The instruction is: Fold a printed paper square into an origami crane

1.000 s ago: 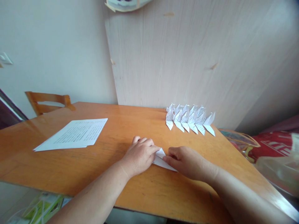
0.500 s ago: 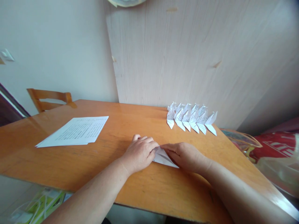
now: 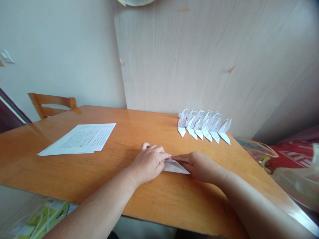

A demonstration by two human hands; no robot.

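Wooden table (image 3: 139, 126), printed sheets (image 3: 77, 139) lying at its left, rows of folded paper pieces (image 3: 198, 127) toward the far right, left hand (image 3: 151, 164) curled over and right hand (image 3: 201, 167) touching a white folded paper (image 3: 175, 168) between them, pinching or pressing hard to tell.

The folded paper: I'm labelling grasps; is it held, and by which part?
The left hand holds the folded paper by its left end, against the table; the right hand touches its far right edge. Any pinch there is hidden.
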